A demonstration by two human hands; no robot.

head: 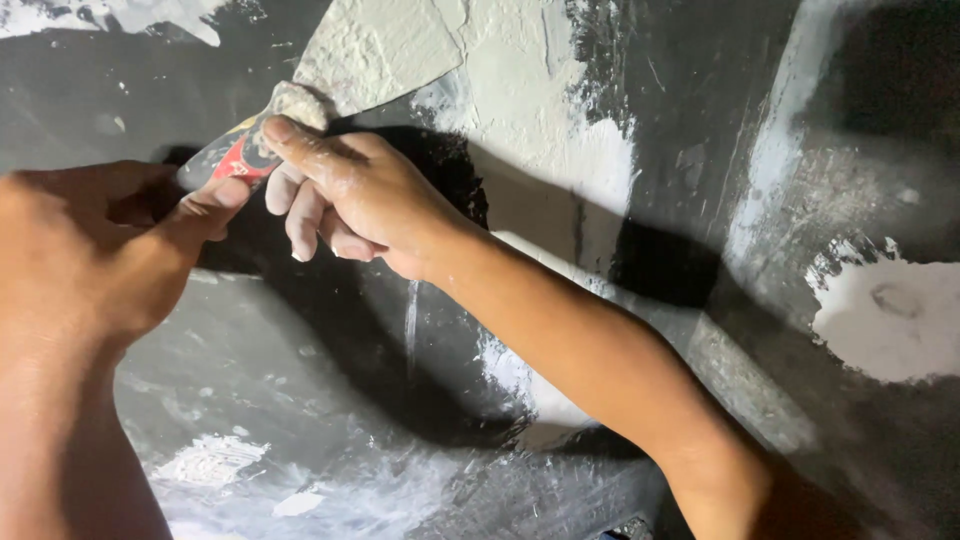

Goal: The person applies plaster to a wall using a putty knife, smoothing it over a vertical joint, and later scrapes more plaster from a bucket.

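Note:
A putty knife (pixel 345 60) with a wide blade coated in pale filler and a red and grey handle lies against a dark grey wall (pixel 700 120). My right hand (pixel 345 195) grips the handle, its index finger stretched along the top toward the blade. My left hand (pixel 90 245) is beside it at the left, the thumb pressing the handle's lower end. A lump of filler sits where blade meets handle.
Patches of white filler (pixel 545 110) are spread on the wall right of the blade, with another white patch (pixel 890 315) at the far right. Smears and streaks mark the lower wall (pixel 300 470). My hands cast a dark shadow behind them.

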